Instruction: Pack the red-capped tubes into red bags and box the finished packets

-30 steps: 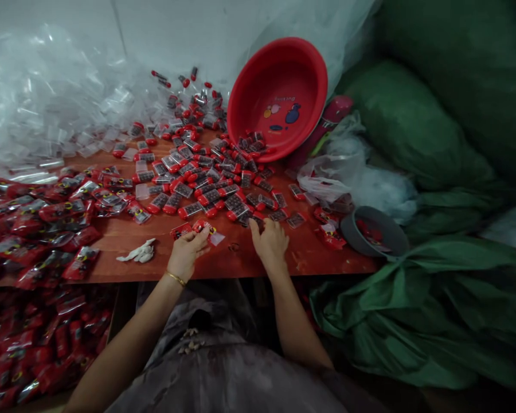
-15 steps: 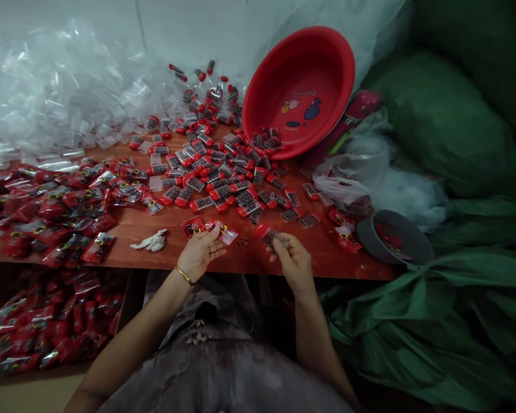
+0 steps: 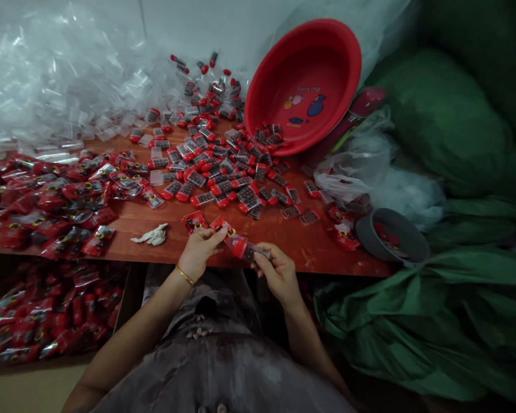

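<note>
My left hand [image 3: 200,250] pinches a small red printed bag [image 3: 222,225] above the front edge of the reddish table [image 3: 133,221]. Between my fingers and thumb, my right hand [image 3: 277,272] grips a clear container with a red cap [image 3: 238,247] and dark contents. Its capped end points left and meets the bag; how far it sits inside is unclear. Another red bag [image 3: 194,221] lies just behind my left hand. Many similar capped containers [image 3: 217,175] are heaped beyond both hands.
Filled red packets [image 3: 64,198] cover the table's left, with more in a box [image 3: 125,307] below. Clear bags [image 3: 69,74] pile behind. A red basin [image 3: 301,86] leans at the back; a grey bowl [image 3: 391,238] stands right, beside green sacks [image 3: 456,304]. White crumpled material [image 3: 152,235] lies left.
My right hand has moved left with the container, bringing its red cap against the bag in my left hand. My left hand has closed more around the bag.
</note>
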`<state>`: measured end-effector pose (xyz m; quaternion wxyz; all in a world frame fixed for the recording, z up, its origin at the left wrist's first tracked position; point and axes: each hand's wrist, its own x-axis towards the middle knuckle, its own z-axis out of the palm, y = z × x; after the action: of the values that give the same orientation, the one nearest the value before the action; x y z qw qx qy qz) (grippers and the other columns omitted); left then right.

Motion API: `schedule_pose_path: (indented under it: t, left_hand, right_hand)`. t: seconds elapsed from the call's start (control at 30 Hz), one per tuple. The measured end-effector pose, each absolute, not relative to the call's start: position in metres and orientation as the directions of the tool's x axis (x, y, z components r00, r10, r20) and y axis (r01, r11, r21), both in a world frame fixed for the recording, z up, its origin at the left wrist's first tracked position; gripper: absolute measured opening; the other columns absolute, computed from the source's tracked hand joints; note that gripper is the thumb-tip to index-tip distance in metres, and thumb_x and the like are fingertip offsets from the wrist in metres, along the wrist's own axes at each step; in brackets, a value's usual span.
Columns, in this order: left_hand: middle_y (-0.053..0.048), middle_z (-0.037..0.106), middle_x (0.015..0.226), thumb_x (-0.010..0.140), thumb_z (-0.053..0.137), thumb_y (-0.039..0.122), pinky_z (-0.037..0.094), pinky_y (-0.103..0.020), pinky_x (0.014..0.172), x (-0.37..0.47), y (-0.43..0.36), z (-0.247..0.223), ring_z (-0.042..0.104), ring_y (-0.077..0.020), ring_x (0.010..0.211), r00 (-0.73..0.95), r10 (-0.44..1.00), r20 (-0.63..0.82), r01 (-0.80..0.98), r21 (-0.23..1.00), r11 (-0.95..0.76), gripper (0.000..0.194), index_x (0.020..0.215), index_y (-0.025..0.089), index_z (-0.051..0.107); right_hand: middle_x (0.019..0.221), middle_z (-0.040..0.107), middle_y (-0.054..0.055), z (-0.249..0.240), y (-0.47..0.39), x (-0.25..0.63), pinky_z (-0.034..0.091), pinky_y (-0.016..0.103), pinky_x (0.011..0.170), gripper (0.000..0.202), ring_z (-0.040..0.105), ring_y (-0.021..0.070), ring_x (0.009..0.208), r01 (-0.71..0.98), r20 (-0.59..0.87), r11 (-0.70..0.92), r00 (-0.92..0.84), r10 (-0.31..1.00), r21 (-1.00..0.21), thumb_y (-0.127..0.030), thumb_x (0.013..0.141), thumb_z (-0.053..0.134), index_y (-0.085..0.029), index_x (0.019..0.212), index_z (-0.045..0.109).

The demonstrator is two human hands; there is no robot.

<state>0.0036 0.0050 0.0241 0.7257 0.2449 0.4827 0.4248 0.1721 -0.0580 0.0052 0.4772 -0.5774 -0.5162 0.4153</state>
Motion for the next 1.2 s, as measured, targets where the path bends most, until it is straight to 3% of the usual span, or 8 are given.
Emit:
schedule_pose_path:
  t: [0.27, 0.4, 0.53, 0.67, 0.9, 1.1, 1.2]
  left_hand:
    - [0.001, 0.067, 0.064, 0.044, 0.086, 0.034, 0.047, -0.022, 0.063, 0.014, 0.000, 0.014, 0.058, -0.0089, 0.058, 0.120, 0.896, -0.427, -0.474, 0.769, 0.430, 0.034, 0.066, 0.014, 0.069]
    - [-0.001, 0.069, 0.068, 0.049, 0.085, 0.031, 0.048, -0.024, 0.068, 0.018, -0.002, 0.009, 0.060, -0.0104, 0.062, 0.123, 0.917, -0.381, -0.484, 0.783, 0.390, 0.030, 0.068, 0.013, 0.070]
    - [-0.003, 0.071, 0.070, 0.052, 0.083, 0.038, 0.049, -0.026, 0.072, 0.020, -0.003, 0.016, 0.064, -0.0137, 0.067, 0.131, 0.933, -0.335, -0.556, 0.754, 0.349, 0.034, 0.070, 0.013, 0.070]
    - [-0.005, 0.072, 0.073, 0.058, 0.078, 0.046, 0.051, -0.031, 0.075, 0.020, -0.005, 0.017, 0.067, -0.0180, 0.073, 0.138, 0.933, -0.332, -0.590, 0.729, 0.347, 0.042, 0.084, 0.013, 0.069]
    - [-0.007, 0.073, 0.083, 0.064, 0.077, 0.036, 0.044, -0.020, 0.048, 0.017, -0.004, 0.008, 0.061, -0.0116, 0.059, 0.271, 0.932, -0.243, -0.455, 0.821, 0.346, 0.036, 0.091, 0.012, 0.070]
    - [-0.005, 0.071, 0.075, 0.058, 0.080, 0.034, 0.045, -0.017, 0.050, 0.023, -0.007, 0.011, 0.060, -0.0093, 0.059, 0.209, 0.935, -0.286, -0.507, 0.786, 0.353, 0.032, 0.077, 0.012, 0.069]
    - [-0.001, 0.066, 0.063, 0.060, 0.076, 0.046, 0.037, -0.017, 0.035, 0.027, -0.013, 0.007, 0.049, -0.0056, 0.039, 0.246, 0.922, -0.300, -0.477, 0.791, 0.384, 0.039, 0.077, 0.012, 0.068]
  right_hand:
    - [0.063, 0.063, -0.002, -0.002, -0.053, 0.157, 0.037, 0.020, 0.040, 0.028, 0.046, 0.0065, 0.040, 0.088, -0.044, -0.055, 0.127, 0.991, -0.995, -0.045, 0.083, 0.055, -0.018, 0.091, 0.058]
    - [0.058, 0.060, -0.003, -0.002, -0.048, 0.150, 0.035, 0.020, 0.039, 0.028, 0.045, 0.0068, 0.038, 0.127, -0.026, -0.046, 0.154, 0.988, -0.991, -0.045, 0.084, 0.053, -0.018, 0.092, 0.058]
    - [0.051, 0.049, -0.007, -0.001, -0.046, 0.140, 0.035, 0.020, 0.040, 0.024, 0.045, 0.0072, 0.038, 0.234, 0.067, 0.024, 0.180, 0.981, -0.972, -0.041, 0.085, 0.053, -0.019, 0.092, 0.058]
    - [0.046, 0.046, -0.008, -0.003, -0.047, 0.133, 0.035, 0.020, 0.041, 0.023, 0.044, 0.0076, 0.038, 0.220, 0.084, 0.053, 0.136, 0.987, -0.974, -0.040, 0.085, 0.053, -0.019, 0.092, 0.059]
    - [0.061, 0.054, -0.006, -0.010, -0.048, 0.124, 0.032, 0.018, 0.036, 0.025, 0.042, 0.0047, 0.037, -0.165, -0.057, -0.031, 0.155, 0.986, -0.986, -0.044, 0.086, 0.051, -0.020, 0.088, 0.058]
    - [0.058, 0.054, -0.005, -0.017, -0.055, 0.114, 0.039, 0.021, 0.041, 0.025, 0.045, 0.0069, 0.040, 0.054, 0.078, 0.063, 0.348, 0.934, -0.997, -0.041, 0.084, 0.055, -0.019, 0.095, 0.060]
    - [0.058, 0.054, -0.005, -0.021, -0.053, 0.110, 0.037, 0.021, 0.039, 0.029, 0.044, 0.0072, 0.040, -0.023, 0.006, 0.015, 0.363, 0.932, -1.000, -0.044, 0.085, 0.051, -0.018, 0.096, 0.060]
